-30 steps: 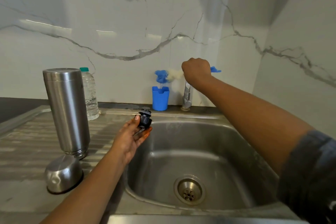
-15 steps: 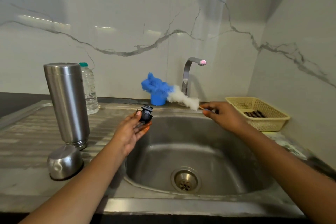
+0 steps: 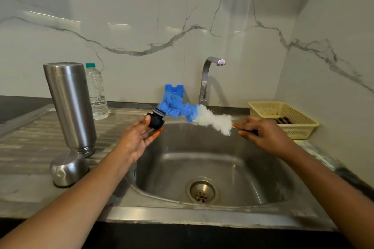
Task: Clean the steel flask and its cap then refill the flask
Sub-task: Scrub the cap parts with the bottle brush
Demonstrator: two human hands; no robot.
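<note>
The steel flask (image 3: 69, 105) stands upside down on the drainboard at the left, with its steel cup lid (image 3: 67, 169) lying in front of it. My left hand (image 3: 137, 139) holds the black inner cap (image 3: 155, 120) over the sink's left rim. My right hand (image 3: 263, 134) grips the handle of a bottle brush (image 3: 194, 113) with blue and white bristles. The blue bristle tip bends against the cap's top.
The steel sink (image 3: 202, 168) with its drain lies below both hands. A tap (image 3: 208, 79) and a blue brush holder (image 3: 174, 90) stand at the back. A plastic water bottle (image 3: 96, 91) sits behind the flask. A yellow basket (image 3: 283, 118) is at the right.
My right hand drew the brush out of the blue holder, lowered it over the sink and brought its blue tip against the cap. The left hand kept holding the cap.
</note>
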